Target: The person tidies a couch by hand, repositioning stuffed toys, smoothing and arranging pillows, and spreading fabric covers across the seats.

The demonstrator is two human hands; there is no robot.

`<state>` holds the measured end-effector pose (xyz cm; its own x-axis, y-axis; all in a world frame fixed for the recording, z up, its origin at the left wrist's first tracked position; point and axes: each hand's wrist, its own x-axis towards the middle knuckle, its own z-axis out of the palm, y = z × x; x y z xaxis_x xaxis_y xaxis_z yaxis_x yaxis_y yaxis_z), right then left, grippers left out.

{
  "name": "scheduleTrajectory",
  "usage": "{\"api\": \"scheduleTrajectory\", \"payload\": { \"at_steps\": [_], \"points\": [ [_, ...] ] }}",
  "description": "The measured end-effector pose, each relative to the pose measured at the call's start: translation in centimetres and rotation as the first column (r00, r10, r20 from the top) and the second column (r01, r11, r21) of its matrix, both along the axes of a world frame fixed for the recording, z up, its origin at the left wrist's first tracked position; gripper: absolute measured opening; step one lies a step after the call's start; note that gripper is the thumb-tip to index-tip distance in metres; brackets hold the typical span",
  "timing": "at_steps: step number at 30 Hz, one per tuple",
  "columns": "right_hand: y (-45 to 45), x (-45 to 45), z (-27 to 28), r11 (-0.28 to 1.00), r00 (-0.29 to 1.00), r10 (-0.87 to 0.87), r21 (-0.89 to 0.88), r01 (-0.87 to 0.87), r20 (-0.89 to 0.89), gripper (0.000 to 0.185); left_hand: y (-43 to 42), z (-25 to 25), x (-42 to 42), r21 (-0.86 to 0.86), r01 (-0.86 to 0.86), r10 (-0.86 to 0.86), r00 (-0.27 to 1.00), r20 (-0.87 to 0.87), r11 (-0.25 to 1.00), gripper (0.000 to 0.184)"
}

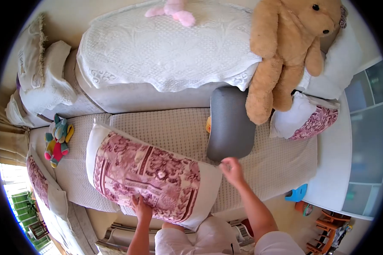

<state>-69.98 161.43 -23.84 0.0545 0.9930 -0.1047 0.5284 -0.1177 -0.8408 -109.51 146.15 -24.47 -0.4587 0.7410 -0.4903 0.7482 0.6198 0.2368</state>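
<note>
A large pillow (151,176) with a maroon-and-cream printed panel and white ends lies slanted across the sofa seat, its near edge by my lap. My left hand (141,209) rests on its printed face near the lower edge, fingers spread. At the pillow's upper right corner, my right hand (232,171) is closed in a pinch; what lies between the fingertips is too small to make out. Just beyond that hand is a dark grey contoured cushion (233,125), leaning against the sofa back. A small yellow thing (208,124) peeks out at its left edge.
A big brown teddy bear (291,51) sits at the right on the sofa back, above another printed pillow (312,121). A colourful plush toy (57,142) lies at the left. White lace (170,46) covers the backrest. A blue stool (296,193) stands at lower right.
</note>
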Motion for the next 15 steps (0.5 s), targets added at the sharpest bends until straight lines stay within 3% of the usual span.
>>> {"api": "scheduleTrajectory", "payload": {
  "at_steps": [1,2,4,6,7,8,11,12,13,14,15],
  "points": [
    [1.3,2.7,-1.1,0.994,0.993,-0.113,-0.003,0.113,0.030,0.023,0.2,0.7,0.0,0.051,-0.054,0.052,0.997,0.053,0.997,0.058],
    [2.5,4.9,-1.9,0.973,0.969,-0.232,0.031,0.230,0.089,0.029,-0.2,1.1,0.0,0.165,0.039,-0.032,0.998,-0.045,0.985,0.055],
    [4.5,9.4,-3.8,0.926,0.905,-0.377,0.054,0.374,0.196,0.041,1.3,3.5,2.3,0.506,0.071,-0.077,0.997,-0.010,0.860,0.051],
    [6.1,13.1,-6.4,0.912,0.880,-0.404,0.036,0.409,0.250,0.047,3.0,3.1,4.8,0.555,0.097,-0.173,0.981,0.086,0.826,0.050],
    [6.9,14.4,-7.8,0.861,0.853,-0.507,0.036,0.507,0.124,0.050,4.0,3.0,6.1,0.607,0.112,-0.269,0.947,0.174,0.787,0.049],
    [7.5,15.6,-9.2,0.799,0.799,-0.601,0.023,0.601,-0.005,0.054,5.7,3.1,8.0,0.578,0.139,-0.321,0.920,0.227,0.804,0.048],
    [9.0,18.9,-13.4,0.808,0.803,-0.589,-0.093,0.582,-0.088,0.057,11.6,1.5,14.0,0.595,0.193,-0.453,0.829,0.326,0.780,0.042],
    [9.4,19.2,-12.4,0.806,0.802,-0.591,-0.095,0.584,-0.087,0.057,14.0,1.2,15.8,0.569,0.164,-0.444,0.803,0.398,0.806,0.040],
    [9.8,18.9,-10.2,0.824,0.830,-0.550,-0.223,0.521,-0.092,0.058,16.2,0.1,17.3,0.559,0.157,-0.441,0.794,0.419,0.814,0.038],
    [10.1,18.6,-9.1,0.824,0.855,-0.508,-0.348,0.447,-0.105,0.059,18.1,-1.0,18.8,0.440,0.072,-0.327,0.777,0.538,0.895,0.040],
    [10.3,18.7,-9.9,0.823,0.854,-0.508,-0.353,0.445,-0.109,0.059,19.8,-2.2,20.2,0.304,-0.005,-0.198,0.746,0.635,0.953,0.042]
  ]
}}
